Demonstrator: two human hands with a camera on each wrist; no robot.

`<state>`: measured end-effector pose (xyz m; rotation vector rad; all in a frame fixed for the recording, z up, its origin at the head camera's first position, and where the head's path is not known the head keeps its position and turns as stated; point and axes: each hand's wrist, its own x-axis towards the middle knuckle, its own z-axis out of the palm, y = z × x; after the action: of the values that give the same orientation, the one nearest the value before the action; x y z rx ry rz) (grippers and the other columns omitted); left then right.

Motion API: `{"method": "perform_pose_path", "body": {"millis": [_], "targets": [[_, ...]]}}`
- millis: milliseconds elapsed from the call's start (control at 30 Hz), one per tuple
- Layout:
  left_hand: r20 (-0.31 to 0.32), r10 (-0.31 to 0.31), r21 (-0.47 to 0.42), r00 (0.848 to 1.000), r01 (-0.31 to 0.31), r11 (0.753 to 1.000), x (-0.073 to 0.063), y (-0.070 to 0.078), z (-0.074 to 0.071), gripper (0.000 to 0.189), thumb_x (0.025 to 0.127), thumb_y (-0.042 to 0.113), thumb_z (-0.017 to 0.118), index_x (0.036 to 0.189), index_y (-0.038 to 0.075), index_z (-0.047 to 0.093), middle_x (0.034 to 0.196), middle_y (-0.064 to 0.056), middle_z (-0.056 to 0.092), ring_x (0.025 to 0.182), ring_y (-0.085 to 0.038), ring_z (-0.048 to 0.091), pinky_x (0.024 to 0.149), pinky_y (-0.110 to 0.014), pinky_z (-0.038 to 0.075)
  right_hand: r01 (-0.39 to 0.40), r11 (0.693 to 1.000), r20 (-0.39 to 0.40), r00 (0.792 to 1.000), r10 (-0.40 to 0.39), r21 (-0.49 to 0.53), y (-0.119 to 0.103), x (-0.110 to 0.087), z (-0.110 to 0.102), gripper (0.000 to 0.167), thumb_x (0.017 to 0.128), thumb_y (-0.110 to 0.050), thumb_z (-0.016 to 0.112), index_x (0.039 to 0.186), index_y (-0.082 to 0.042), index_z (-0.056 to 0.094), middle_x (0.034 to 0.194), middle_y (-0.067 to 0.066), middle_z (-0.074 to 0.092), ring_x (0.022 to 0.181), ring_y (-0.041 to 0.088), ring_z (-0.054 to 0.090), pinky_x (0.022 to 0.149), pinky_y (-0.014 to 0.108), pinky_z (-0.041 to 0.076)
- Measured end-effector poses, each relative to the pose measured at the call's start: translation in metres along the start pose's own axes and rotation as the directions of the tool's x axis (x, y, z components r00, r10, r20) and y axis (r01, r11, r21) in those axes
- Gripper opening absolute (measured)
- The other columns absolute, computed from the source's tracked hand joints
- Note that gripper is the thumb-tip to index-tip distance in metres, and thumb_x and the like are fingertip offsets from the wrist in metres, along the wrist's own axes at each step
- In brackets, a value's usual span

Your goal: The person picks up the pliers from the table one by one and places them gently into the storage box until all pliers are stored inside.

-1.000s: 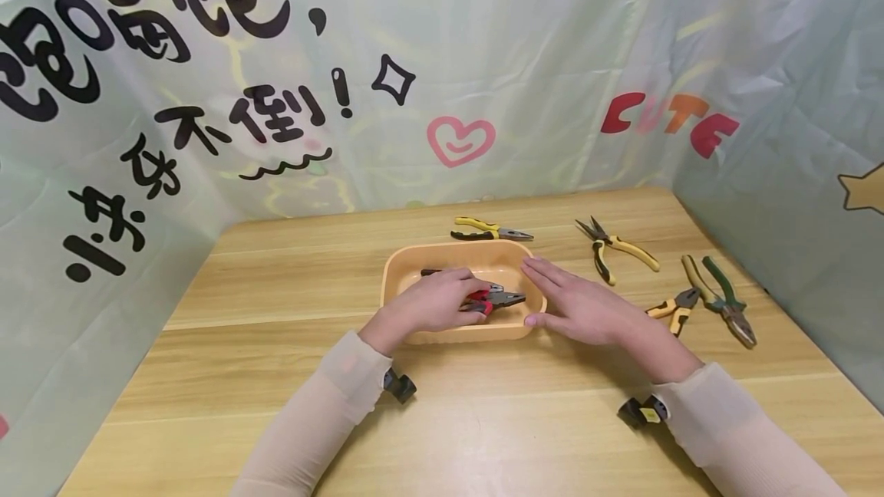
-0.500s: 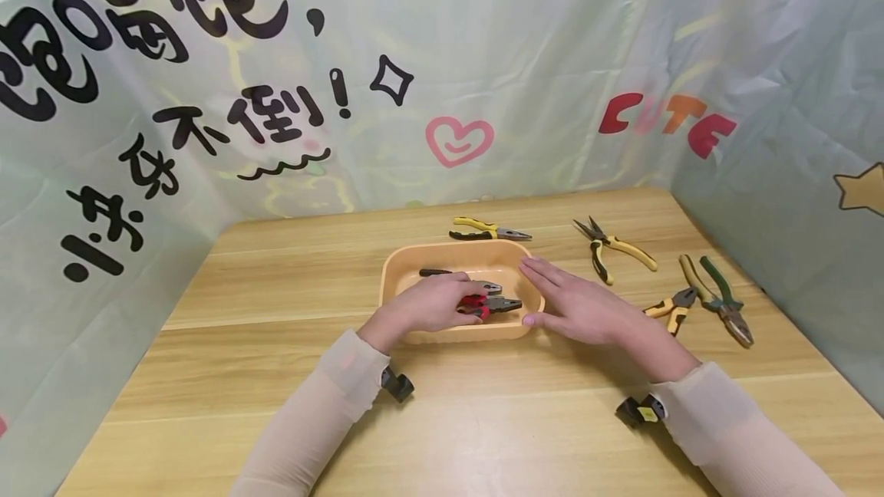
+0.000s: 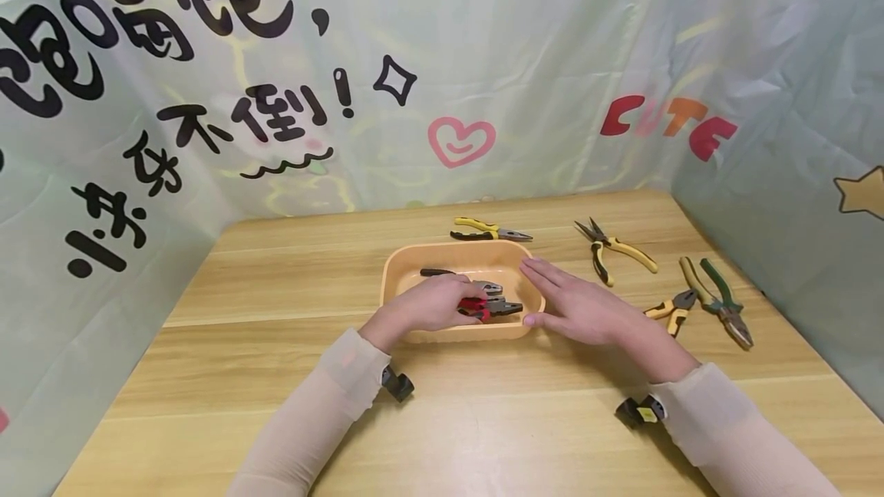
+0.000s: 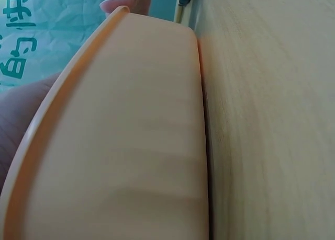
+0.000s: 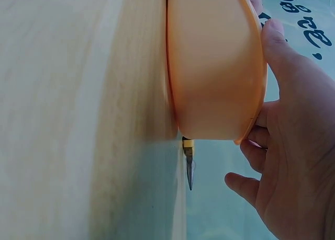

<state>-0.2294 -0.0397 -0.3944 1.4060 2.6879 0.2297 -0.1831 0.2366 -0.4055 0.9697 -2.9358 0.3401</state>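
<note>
A pale orange plastic basket (image 3: 456, 333) stands on the wooden table. Inside it, my left hand (image 3: 435, 304) holds pliers with red handles (image 3: 476, 303) by those handles, low in the basket, their dark jaws toward the right. Other pliers with a black handle (image 3: 437, 272) lie just behind, partly covered by the hand. My right hand (image 3: 583, 301) rests at the basket's right end, fingers fairly straight over the rim and thumb at the front corner. The right wrist view shows the thumb (image 5: 275, 33) and fingertips touching the rim. In the left wrist view the basket's wall (image 4: 131, 120) hides the pliers.
Yellow-and-black long-nose pliers (image 3: 490, 230) lie behind the basket. To the right are more pliers: a splayed yellow-and-black pair (image 3: 611, 245), orange-handled ones (image 3: 675, 309) partly behind the right forearm, and a green-and-yellow pair (image 3: 721, 304). Printed cloth (image 3: 539, 60) walls the table's back and sides.
The red-handled pliers have come down slightly in the basket, and the jaws of the pliers behind show more clearly. My right hand has stayed at the rim.
</note>
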Motion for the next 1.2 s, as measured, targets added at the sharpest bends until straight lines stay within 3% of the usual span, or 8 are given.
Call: {"method": "perform_pose_path", "body": {"millis": [400,733,1200], "targets": [[0.003,0.001,-0.047,1.000,-0.001,0.999,0.0011,-0.0017,0.0014,0.039,0.092,0.033,0.070,0.125,0.013,0.067,0.110,0.002,0.065,0.100,-0.011,0.059,0.092,-0.028,0.047,-0.013,1.000,0.006,1.000,0.013,0.003,-0.0007,0.0004,-0.0010,0.089,0.095,-0.065,0.045,0.157,-0.006,0.018,0.162,0.012,0.012,0.144,0.032,0.023,0.111,0.050,0.029],[-0.017,0.055,-0.125,0.998,-0.057,0.991,0.0023,-0.0031,0.0030,0.020,0.093,0.030,0.069,0.107,0.016,0.074,0.099,0.006,0.067,0.090,-0.007,0.059,0.083,-0.024,0.047,-0.009,1.000,0.006,1.000,0.009,-0.002,0.0002,0.0001,0.0000,0.089,0.095,-0.065,0.044,0.157,-0.007,0.017,0.162,0.013,0.012,0.145,0.032,0.022,0.112,0.049,0.028],[-0.017,0.054,-0.106,0.998,-0.055,0.993,0.0003,-0.0024,-0.0002,0.023,0.095,0.035,0.066,0.105,0.017,0.076,0.094,0.009,0.066,0.084,-0.005,0.057,0.078,-0.024,0.047,-0.003,1.000,0.000,1.000,0.003,0.010,0.0008,0.0001,0.0000,0.089,0.095,-0.064,0.046,0.156,-0.005,0.019,0.162,0.014,0.014,0.145,0.031,0.021,0.113,0.047,0.025]]}}
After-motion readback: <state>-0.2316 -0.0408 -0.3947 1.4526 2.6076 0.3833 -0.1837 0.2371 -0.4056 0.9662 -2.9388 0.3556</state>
